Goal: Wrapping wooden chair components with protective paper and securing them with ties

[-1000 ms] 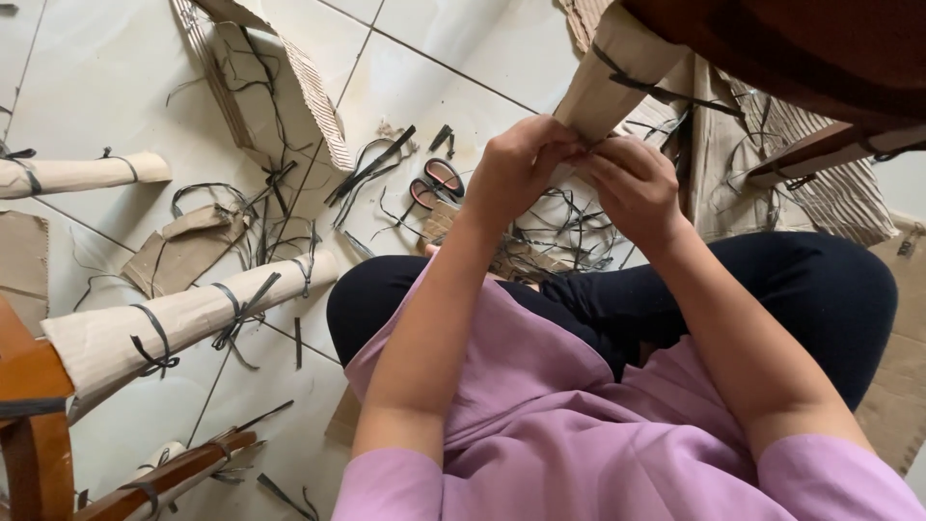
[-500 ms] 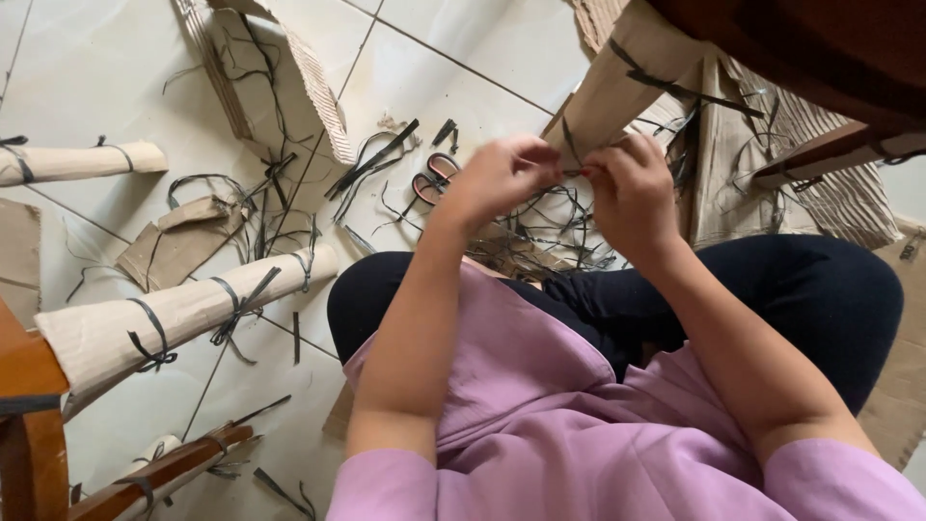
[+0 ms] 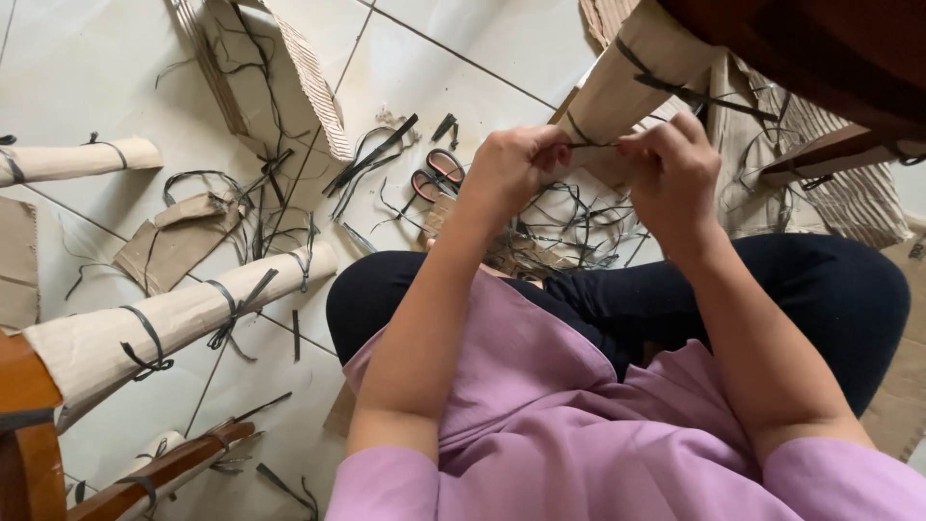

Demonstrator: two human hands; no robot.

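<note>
Both hands risen; left hand (image 3: 511, 169), right hand (image 3: 675, 164) fingers pinch black strap (image 3: 590, 145) on wrapped leg (image 3: 637, 82); scissors (image 3: 436, 174) beside

A single head-worn camera looks steeply down — close over the person's own lap, forearms and both hands (image 3: 588, 169), with the tiled floor (image 3: 87, 77) spreading out beyond them — no second view shares the scene.

— What's lying about on the tiled floor (image 3: 87, 77)?
— Red-handled scissors (image 3: 436, 172) among cut black straps (image 3: 371, 159); a folded corrugated cardboard piece (image 3: 275, 72) up top; a torn cardboard scrap (image 3: 174, 241); at the left, a paper-wrapped wooden leg (image 3: 183, 318) bound with black ties.
</note>
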